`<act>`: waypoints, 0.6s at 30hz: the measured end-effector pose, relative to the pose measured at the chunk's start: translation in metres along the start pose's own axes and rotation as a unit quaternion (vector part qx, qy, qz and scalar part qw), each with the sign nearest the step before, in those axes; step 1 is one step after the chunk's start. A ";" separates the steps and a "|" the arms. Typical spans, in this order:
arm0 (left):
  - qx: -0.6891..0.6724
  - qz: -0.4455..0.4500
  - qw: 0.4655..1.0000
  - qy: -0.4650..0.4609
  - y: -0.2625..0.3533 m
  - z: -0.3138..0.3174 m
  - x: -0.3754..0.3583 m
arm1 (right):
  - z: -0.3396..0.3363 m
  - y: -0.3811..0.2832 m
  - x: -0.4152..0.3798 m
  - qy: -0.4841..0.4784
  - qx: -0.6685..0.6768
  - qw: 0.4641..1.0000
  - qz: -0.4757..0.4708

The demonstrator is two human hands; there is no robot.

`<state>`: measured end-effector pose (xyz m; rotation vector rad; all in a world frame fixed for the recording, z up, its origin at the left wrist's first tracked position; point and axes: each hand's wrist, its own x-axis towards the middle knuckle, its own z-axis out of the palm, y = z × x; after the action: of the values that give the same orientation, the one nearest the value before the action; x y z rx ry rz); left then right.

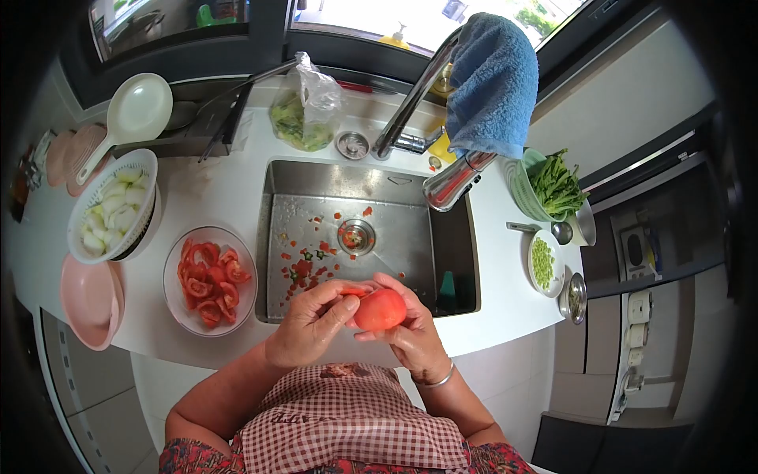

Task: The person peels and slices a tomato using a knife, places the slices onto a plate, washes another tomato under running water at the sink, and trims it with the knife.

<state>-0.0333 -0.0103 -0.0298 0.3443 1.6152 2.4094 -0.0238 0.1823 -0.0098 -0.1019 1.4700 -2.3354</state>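
Note:
At the sink's front edge my right hand (410, 338) is closed round a tomato (380, 310), whose smooth red surface faces up. My left hand (308, 322) meets it from the other side, thumb and fingers pinched together. A strip of red tomato skin (355, 290) shows at the left fingertips, partly hidden by them. Below both hands lies the steel sink (410, 237), with red scraps (302, 272) scattered over its floor and round the drain (356, 237). To the left, a clear bowl (175, 304) holds cut tomato wedges (212, 276).
A white basket (79, 209) of pale cut vegetables and pink bowls (85, 304) stand far left. Behind the sink are a bag of greens (304, 118) and a tap (407, 99) draped with a blue towel (493, 87). Right are a green basket (521, 189) and a plate (557, 280).

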 end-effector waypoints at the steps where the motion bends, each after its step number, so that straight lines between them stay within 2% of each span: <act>1: 0.001 -0.001 1.000 -0.002 0.001 0.000 -0.001 | 0.000 -0.004 0.000 -0.008 0.037 0.998 0.047; 2: 0.035 0.002 0.999 -0.004 0.003 0.000 -0.001 | -0.001 -0.007 0.001 -0.017 0.073 0.993 0.093; 3: 0.070 0.005 0.998 -0.006 0.004 -0.001 -0.001 | -0.001 -0.007 0.002 -0.017 0.073 0.993 0.093; 5: 0.102 0.026 0.994 -0.012 0.000 0.000 -0.004 | 0.000 -0.005 0.003 -0.039 0.195 0.977 0.076; 6: 0.134 0.048 0.990 -0.019 -0.001 0.000 -0.005 | 0.000 -0.003 0.003 -0.039 0.195 0.977 0.077; 8: 0.145 0.045 0.988 -0.032 0.002 0.000 -0.006 | 0.000 0.000 0.003 0.000 0.122 0.991 0.061; 10: 0.155 0.043 0.986 -0.045 0.003 -0.001 -0.007 | -0.001 0.001 0.001 0.004 0.110 0.992 0.060; 12: 0.074 -0.075 0.994 0.013 0.004 -0.001 -0.007 | -0.001 0.001 0.000 0.009 0.099 0.993 0.058; 16: 0.073 -0.065 0.995 0.022 0.010 0.001 -0.006 | -0.007 -0.003 0.000 0.009 0.102 0.993 0.055; 18: 0.273 0.089 0.958 -0.025 0.016 0.000 -0.004 | -0.008 -0.003 0.000 0.001 0.091 0.994 0.054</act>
<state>-0.0303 -0.0172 -0.0153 0.6588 2.2942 1.9973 -0.0264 0.1902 -0.0108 0.0285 1.2233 -2.3676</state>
